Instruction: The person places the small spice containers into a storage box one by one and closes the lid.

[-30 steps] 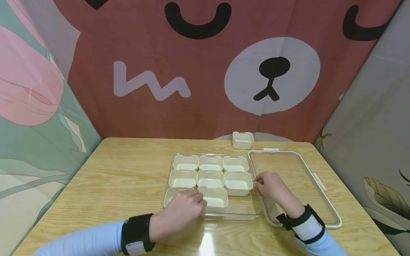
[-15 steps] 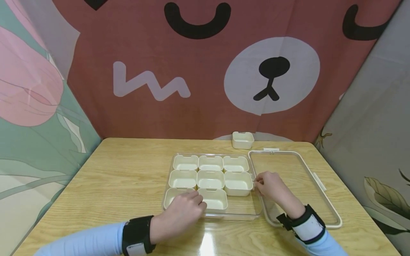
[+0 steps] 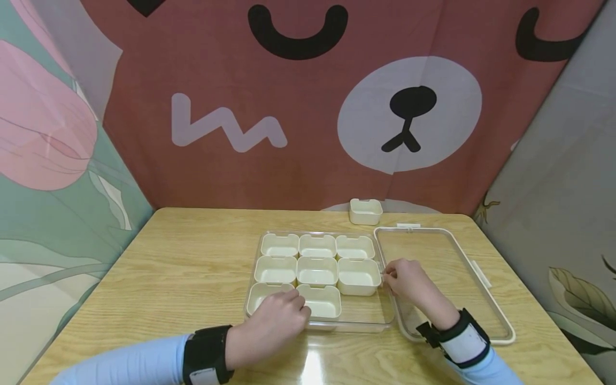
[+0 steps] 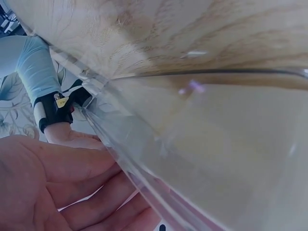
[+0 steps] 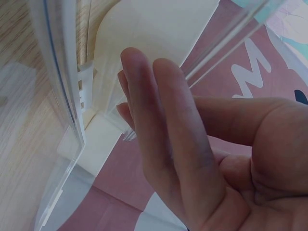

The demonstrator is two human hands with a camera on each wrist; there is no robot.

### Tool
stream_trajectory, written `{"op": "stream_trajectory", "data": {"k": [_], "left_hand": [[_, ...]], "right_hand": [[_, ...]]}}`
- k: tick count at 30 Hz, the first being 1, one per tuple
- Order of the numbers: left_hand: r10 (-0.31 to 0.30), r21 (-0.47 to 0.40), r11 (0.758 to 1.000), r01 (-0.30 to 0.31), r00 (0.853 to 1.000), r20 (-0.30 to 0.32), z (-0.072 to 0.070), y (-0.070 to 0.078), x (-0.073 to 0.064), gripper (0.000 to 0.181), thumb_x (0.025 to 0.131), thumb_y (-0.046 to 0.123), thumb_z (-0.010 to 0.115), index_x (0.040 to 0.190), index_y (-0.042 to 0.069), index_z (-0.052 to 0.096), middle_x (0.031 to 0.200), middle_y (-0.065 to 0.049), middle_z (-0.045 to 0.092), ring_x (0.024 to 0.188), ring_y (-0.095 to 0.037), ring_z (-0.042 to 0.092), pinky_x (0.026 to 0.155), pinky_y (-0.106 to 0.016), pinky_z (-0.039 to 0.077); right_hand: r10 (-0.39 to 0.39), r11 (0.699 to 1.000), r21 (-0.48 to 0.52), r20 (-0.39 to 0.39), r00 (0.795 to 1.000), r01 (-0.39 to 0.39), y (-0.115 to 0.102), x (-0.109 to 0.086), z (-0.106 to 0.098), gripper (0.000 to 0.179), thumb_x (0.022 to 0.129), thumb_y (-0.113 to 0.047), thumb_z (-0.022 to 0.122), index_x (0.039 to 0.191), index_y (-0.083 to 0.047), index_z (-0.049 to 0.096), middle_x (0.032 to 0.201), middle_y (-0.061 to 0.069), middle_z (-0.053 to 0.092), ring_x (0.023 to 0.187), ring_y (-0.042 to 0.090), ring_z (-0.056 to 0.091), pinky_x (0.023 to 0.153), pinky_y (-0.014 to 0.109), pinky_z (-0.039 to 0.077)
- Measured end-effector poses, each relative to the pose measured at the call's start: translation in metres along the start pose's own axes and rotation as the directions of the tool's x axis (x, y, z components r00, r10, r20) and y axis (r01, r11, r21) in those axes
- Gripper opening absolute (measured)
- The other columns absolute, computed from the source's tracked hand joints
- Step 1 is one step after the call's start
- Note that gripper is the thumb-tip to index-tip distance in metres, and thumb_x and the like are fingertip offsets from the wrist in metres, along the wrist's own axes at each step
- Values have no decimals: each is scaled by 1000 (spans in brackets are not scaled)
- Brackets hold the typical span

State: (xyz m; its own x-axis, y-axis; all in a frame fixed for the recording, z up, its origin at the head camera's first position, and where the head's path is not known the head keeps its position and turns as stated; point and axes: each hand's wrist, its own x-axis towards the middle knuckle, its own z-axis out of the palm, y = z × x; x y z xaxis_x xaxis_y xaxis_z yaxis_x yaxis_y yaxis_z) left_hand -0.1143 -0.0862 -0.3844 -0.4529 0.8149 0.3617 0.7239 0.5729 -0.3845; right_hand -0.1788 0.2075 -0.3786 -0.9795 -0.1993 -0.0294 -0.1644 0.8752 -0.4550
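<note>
A clear plastic storage box (image 3: 332, 326) stands on the table with several small cream bins in rows inside. My left hand (image 3: 271, 323) reaches over its front, thumb and fingertips pinching the left rim of the front middle bin (image 3: 323, 302). The hand partly covers the front left bin (image 3: 262, 297). In the left wrist view, the left fingers (image 4: 103, 202) show beyond the clear wall. My right hand (image 3: 409, 280) pinches the clear box's right edge, beside the middle right bin (image 3: 359, 278), which sits higher than its neighbours. Its fingertips are small in the head view.
The clear lid (image 3: 510, 334) with a pale rim and white clips lies flat to the right, partly under the right forearm. Another cream bin (image 3: 366, 212) stands alone at the table's back edge. A bear-print cloth (image 3: 298, 171) hangs behind the wooden table (image 3: 192, 251).
The front middle bin has sunk slightly and shifted a little left, with the left hand moving along. The right hand has stayed in place.
</note>
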Motion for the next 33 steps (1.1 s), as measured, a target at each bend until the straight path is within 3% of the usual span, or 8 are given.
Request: {"op": "stream_trajectory", "data": {"k": [14, 33], "left_hand": [[4, 0, 1000, -4, 999, 37, -2, -1, 1, 16, 66, -1, 63, 68, 15, 64, 63, 6, 56, 60, -9, 44, 49, -18, 36], [-5, -14, 1000, 6, 999, 42, -1, -3, 3, 18, 67, -4, 65, 68, 15, 65, 63, 7, 57, 62, -8, 47, 53, -18, 40]], "right_hand": [[-6, 1000, -8, -4, 1000, 6, 1, 1, 0, 12, 88, -7, 60, 82, -1, 68, 57, 0, 58, 53, 11, 51, 50, 25, 41], [4, 1000, 7, 8, 1000, -4, -1, 0, 0, 11, 88, -6, 60, 83, 0, 68, 58, 1, 59, 52, 11, 52, 50, 25, 41]]}}
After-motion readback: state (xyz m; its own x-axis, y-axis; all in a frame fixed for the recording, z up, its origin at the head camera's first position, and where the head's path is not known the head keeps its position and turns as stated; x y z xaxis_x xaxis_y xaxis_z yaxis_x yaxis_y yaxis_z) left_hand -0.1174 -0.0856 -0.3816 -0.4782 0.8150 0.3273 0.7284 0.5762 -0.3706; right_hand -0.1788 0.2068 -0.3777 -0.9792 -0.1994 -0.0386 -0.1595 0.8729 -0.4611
